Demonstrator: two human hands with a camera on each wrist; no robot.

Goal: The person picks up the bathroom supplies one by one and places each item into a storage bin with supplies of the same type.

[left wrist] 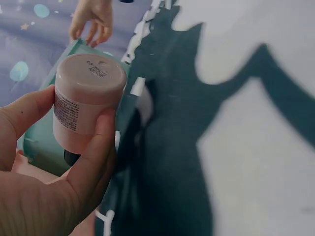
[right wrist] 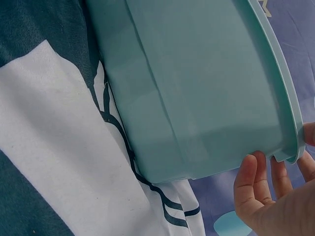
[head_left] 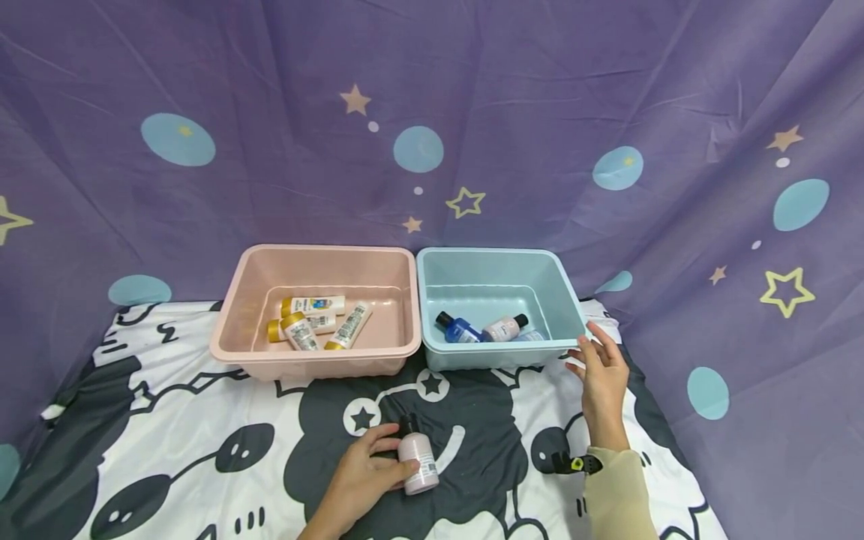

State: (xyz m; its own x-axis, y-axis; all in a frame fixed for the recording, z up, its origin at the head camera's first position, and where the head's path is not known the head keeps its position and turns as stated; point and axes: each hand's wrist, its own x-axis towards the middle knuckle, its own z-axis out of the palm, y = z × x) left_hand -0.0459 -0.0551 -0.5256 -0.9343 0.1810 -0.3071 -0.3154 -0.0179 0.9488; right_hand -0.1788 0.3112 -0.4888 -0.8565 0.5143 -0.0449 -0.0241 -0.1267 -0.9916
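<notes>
My left hand [head_left: 367, 476] grips a small pale pink bottle [head_left: 418, 461] with a black cap, above the patterned cloth in front of the two bins. The left wrist view shows the bottle's base [left wrist: 91, 73] facing the camera, with the thumb and fingers around its sides. At the front right corner of the light blue bin [head_left: 502, 354], my right hand [head_left: 603, 379] pinches the rim, fingers bent about the lip [right wrist: 293, 147]. Lying inside that bin are a dark blue bottle [head_left: 462, 330], a pale pink bottle [head_left: 502, 328] and a light blue one [head_left: 531, 336], partly hidden by the front wall.
A pink bin [head_left: 313, 356] stands directly left of the blue one, holding several white tubes [head_left: 351, 324] with yellow caps. Black and white cloth [head_left: 223, 450] covers the surface under both bins. Behind them hangs a purple curtain [head_left: 513, 97] with stars and blue dots.
</notes>
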